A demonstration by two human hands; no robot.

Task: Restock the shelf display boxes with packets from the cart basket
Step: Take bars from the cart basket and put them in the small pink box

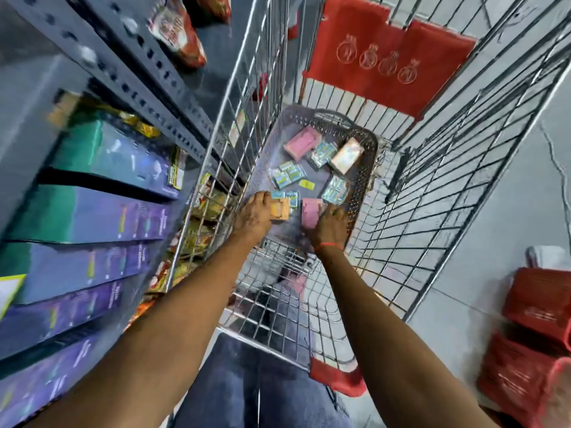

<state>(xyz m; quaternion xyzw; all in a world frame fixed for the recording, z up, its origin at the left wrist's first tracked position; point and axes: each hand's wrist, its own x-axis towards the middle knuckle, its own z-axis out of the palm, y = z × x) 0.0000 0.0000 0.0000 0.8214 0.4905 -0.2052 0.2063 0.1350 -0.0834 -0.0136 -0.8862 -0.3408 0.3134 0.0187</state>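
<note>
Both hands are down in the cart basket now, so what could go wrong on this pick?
The left hand closes on an orange packet with blue packets lying against it; those may drag along or drop. The right hand only rests on the pink packet, so that grip looks insecure. The frame is blurred, so mis-sorting is possible.

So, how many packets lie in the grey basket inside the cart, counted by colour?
Pink packets: 2, one at the far end, one under the right hand.
Blue-green foil packets: 5, for example.
Orange-beige packets: 2, one far right, one under the left hand.
Small yellow packet: 1.
Total: 10, though blur makes this approximate.
</note>
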